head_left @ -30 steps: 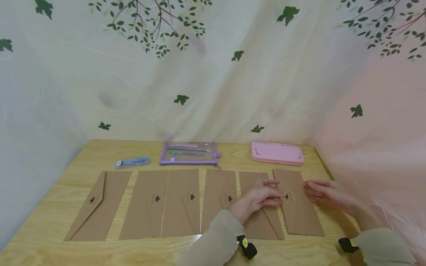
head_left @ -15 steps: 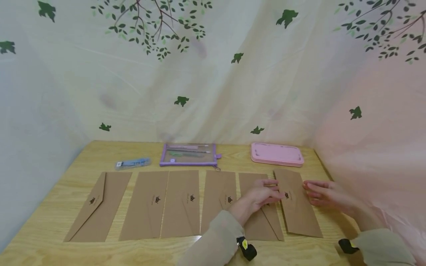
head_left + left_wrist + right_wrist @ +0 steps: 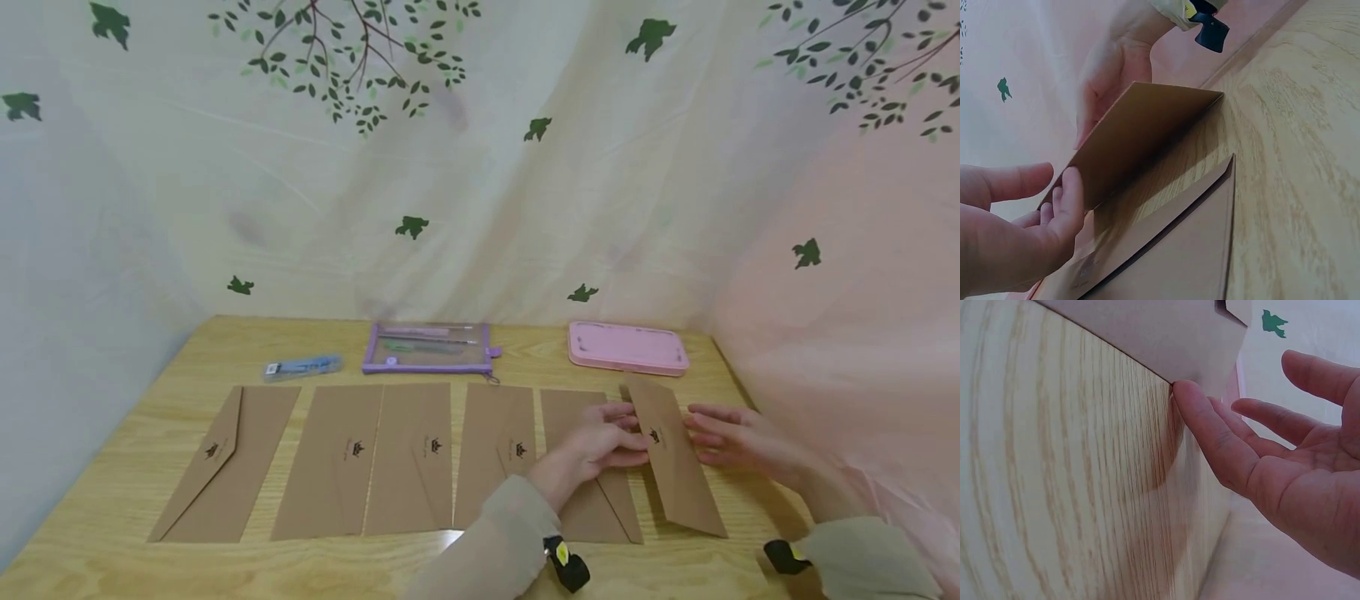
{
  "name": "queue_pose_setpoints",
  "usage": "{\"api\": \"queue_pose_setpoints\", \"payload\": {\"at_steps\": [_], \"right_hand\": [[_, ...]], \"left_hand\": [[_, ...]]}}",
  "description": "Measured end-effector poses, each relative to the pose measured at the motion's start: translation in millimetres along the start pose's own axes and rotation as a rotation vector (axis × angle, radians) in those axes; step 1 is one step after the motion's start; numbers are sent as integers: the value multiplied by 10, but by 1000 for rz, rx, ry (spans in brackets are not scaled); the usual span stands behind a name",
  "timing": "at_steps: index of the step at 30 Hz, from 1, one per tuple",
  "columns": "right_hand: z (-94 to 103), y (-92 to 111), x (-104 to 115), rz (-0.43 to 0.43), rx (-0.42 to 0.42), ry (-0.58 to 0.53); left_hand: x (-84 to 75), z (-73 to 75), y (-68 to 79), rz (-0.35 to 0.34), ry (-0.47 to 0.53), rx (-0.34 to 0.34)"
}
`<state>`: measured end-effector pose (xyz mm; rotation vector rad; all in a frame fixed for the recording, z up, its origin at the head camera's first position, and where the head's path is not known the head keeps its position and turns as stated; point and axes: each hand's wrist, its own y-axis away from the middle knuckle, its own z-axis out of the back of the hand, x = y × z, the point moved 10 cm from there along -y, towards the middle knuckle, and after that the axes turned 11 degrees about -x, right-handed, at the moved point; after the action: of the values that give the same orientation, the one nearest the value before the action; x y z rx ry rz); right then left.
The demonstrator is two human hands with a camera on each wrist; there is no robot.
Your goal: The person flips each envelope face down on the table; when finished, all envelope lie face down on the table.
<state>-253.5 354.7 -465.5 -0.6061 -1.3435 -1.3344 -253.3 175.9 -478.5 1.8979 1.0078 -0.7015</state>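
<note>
My hands are apart, with the tilted kraft envelope between them. Its left long edge is raised; its right long edge appears to rest on the wooden tabletop.

Left hand: pinches the raised edge, fingers against the underside, thumb on the opposite side. Thumb pressure cannot be judged. Right hand: fingers extended, thumb clear, one fingertip touching the right edge. It bears on the envelope without gripping it.

To the left, partly beneath my left hand and forearm, lies the adjacent envelope, flat. Four more envelopes lie farther left. Beyond my hands is the pink pencil case.

Likely faults and causes:

- Sliding: if the right fingertip stops backing the lower edge, a push from the left hand could send the envelope rightward.
- Dropping: too light a left pinch could let the raised edge fall.
- Creasing: pressing both edges inward could bow the thin paper.
- Toppling: tilting past upright without right-hand support could tip it onto my right fingers.
- Dragging: a low left wrist or sleeve could shift the adjacent envelope.
</note>
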Motion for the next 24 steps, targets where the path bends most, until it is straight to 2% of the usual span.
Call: {"api": "queue_pose_setpoints", "payload": {"at_steps": [6,13,18,24], "right_hand": [[-28,4,21,-1,17,-5],[-58,25,74,11,32,-1],[-102,51,104,35,40,17],[-152,54,127,15,30,41]], "left_hand": [[47,-49,-7,0,9,5],[14,-89,13,2,21,19],[11,-88,23,2,10,29],[24,-71,1,-4,-3,40]]}}
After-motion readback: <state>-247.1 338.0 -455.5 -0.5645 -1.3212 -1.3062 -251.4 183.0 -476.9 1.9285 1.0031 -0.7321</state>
